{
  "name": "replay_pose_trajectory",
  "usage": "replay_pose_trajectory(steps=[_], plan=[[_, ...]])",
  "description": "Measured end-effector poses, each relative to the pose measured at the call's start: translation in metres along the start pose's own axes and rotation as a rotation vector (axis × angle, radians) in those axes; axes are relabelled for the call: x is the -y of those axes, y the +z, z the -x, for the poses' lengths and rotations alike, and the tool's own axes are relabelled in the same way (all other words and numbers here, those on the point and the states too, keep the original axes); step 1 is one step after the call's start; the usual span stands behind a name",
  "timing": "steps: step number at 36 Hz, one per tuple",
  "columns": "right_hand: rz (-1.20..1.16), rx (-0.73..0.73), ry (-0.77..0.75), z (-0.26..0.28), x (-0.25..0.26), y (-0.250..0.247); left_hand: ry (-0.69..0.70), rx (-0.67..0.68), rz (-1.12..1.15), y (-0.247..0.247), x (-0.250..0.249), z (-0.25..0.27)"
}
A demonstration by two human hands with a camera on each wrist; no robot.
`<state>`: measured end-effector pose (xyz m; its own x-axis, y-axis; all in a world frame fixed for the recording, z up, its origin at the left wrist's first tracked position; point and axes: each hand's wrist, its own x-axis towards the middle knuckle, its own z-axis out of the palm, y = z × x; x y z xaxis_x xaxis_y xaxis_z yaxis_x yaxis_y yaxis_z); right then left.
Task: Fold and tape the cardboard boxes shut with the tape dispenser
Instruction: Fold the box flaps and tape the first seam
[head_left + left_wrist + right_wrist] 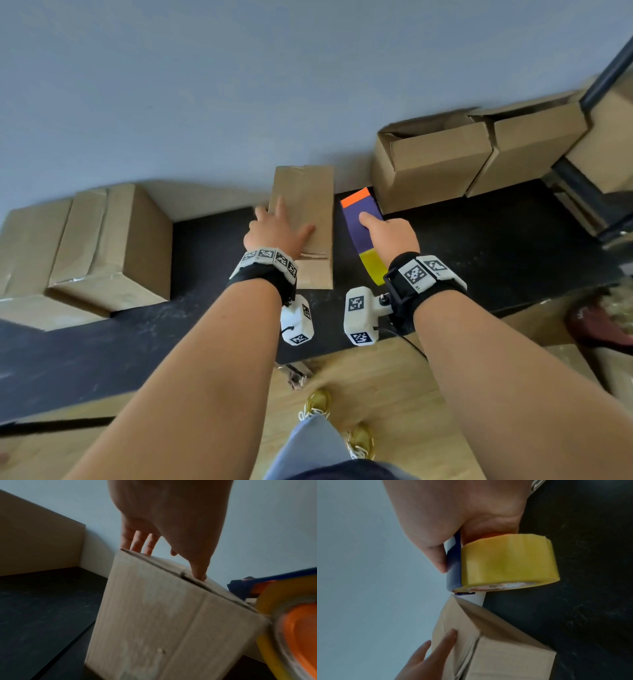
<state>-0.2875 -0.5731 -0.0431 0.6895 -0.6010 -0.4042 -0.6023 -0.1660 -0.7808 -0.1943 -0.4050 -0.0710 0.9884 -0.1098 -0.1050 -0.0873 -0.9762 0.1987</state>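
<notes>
A closed brown cardboard box (308, 192) stands on the black table (496, 246) against the wall. My left hand (279, 224) lies flat on its top, fingers (137, 540) straight and the thumb at the flap seam of the box (163, 615). Just right of the box, my right hand (387, 233) grips the tape dispenser (359, 219), which is blue with an orange tip. Its yellow tape roll (508, 561) sits under the palm of my right hand (453, 513). The dispenser is apart from the box (505, 653).
Two closed, taped boxes (109, 246) sit at the table's left. Two open boxes (431, 164) stand at the back right beside a black metal frame (582, 202). A grey wall rises behind the table. The wooden floor and my feet lie below its front edge.
</notes>
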Motion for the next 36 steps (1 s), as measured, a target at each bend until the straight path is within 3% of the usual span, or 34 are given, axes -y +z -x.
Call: replay_pose_trajectory(steps=[4, 9, 13, 16, 21, 36], plan=[[-0.023, 0.005, -0.058, 0.017, 0.007, -0.001, -0.053, 0.071, -0.015, -0.005, 0.003, 0.015], [-0.001, 0.008, -0.099, 0.033, 0.011, 0.0, -0.013, 0.094, -0.198, -0.011, -0.009, 0.031], [0.02, 0.016, -0.136, 0.041, 0.009, -0.001, -0.036, 0.041, -0.089, -0.006, -0.013, 0.042], [0.046, 0.023, -0.148, 0.044, 0.005, -0.003, 0.056, -0.037, -0.091, 0.003, -0.001, 0.044], [0.05, 0.03, -0.148, 0.046, -0.001, -0.005, 0.273, 0.179, -0.035, 0.009, 0.019, 0.031], [-0.031, -0.04, -0.25, 0.055, 0.04, -0.023, 0.21, 0.206, -0.087, 0.004, 0.003, 0.045]])
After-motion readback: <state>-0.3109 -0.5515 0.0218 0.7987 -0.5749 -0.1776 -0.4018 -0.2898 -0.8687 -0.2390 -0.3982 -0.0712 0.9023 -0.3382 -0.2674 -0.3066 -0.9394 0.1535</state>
